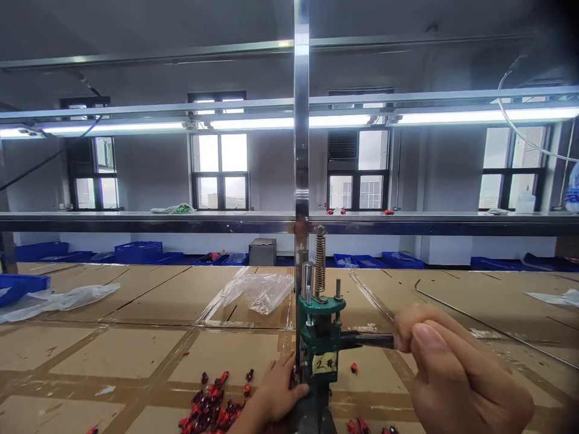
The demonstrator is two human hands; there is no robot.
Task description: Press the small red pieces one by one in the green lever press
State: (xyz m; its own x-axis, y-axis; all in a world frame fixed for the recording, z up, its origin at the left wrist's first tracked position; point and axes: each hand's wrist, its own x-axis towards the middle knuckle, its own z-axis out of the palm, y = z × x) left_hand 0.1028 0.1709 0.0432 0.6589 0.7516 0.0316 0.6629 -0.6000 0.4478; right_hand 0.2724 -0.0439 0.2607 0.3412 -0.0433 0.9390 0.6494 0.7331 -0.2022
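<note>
A green hand press [322, 337] with a coil spring on top and a yellow "2#" label stands in front of me. My right hand [456, 367] is wrapped round the end of its black lever handle [368, 340], which sticks out to the right. My left hand [275, 392] lies against the left side of the press, fingers stretched out and thumb towards its lower part. Whether a small part lies under those fingers is hidden. Left of the press, beside my left forearm, is a pile of small red and black parts [210, 407].
More red parts [359, 425] lie right of the press. Clear plastic film [262, 292] and a bent metal rod [470, 316] rest on the cardboard-covered table [136, 355]. A metal post [301, 150] rises behind the press. A blue bin [22, 288] stands at left.
</note>
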